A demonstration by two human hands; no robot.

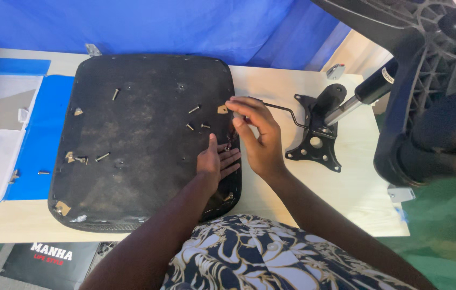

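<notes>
On the pale wooden surface (346, 198) lies an upturned black seat pad (142, 145), several loose bolts (194, 109) scattered across it. At its right edge the left hand (216, 162) rests flat, fingers spread and holding nothing. Just above it, the right hand (257, 137) pinches a bent metal hex key (281, 109) in closed fingers. Near the key's far end sits a black bracket (316, 139) with a gas cylinder (365, 94).

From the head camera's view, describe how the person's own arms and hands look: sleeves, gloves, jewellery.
Both arms are bare from hand to upper forearm, with no sleeves reaching them. The left hand and right hand wear no gloves, and no rings, watch or bracelets show. Below them lies dark clothing with a cream floral pattern.
</notes>
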